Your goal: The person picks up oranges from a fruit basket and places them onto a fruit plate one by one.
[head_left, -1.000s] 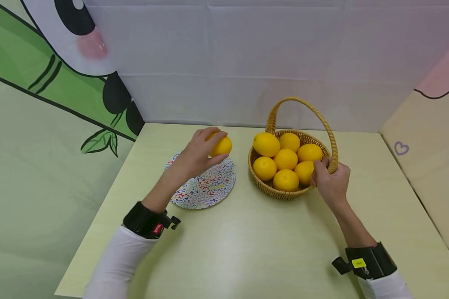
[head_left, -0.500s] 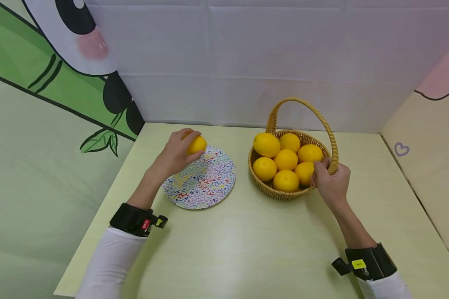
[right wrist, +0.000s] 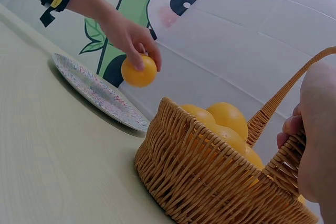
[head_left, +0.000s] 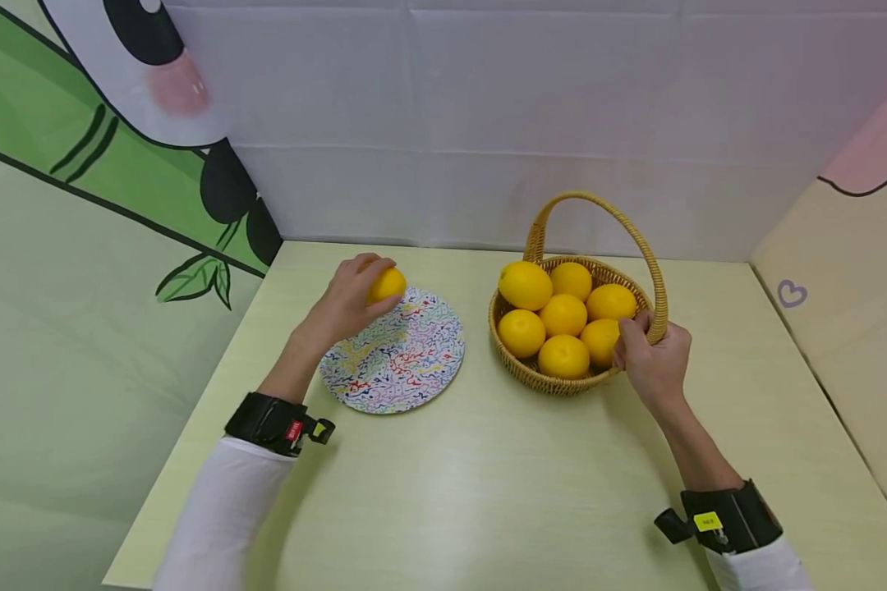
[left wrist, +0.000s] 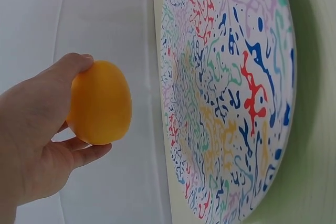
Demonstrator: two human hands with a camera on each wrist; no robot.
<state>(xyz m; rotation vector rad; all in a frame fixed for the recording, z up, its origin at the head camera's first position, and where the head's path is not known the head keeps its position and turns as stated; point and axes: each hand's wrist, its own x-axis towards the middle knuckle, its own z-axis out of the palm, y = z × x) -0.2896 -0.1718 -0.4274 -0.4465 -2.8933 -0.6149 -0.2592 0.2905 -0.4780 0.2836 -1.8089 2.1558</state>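
At far left, beside the table (head_left: pixel 451 492), a wall drawing (head_left: pixel 103 139) shows green stalks and part of a pale cartoon figure. Your white left sleeve (head_left: pixel 225 509) ends at a black wristband (head_left: pixel 266 423), and your left hand (head_left: pixel 343 304) reaches forward from it. That hand is clamped on a single orange (head_left: pixel 388 285), gripped between your thumb and fingers and jutting out on the hand's right side. The orange is held up in the air: both wrist views show a gap between it and the plate (head_left: pixel 414 361). Seen from your head, it overlaps the plate's far left edge. The plate, round and covered in coloured squiggles, lies flat on the table, near the basket (head_left: pixel 554 385) but apart from it.

The basket stands upright to the right, well apart from your left hand, with seven oranges (head_left: pixel 564 314) visible inside. Its handle (head_left: pixel 599 201) arches above them. Your right hand (head_left: pixel 654 361) is wrapped around the handle's near end, at the basket's right rim, just beside the nearest fruit. Your two hands are well apart, with plate and basket between them. Farther right, the side wall bears a small purple heart (head_left: pixel 792 294).
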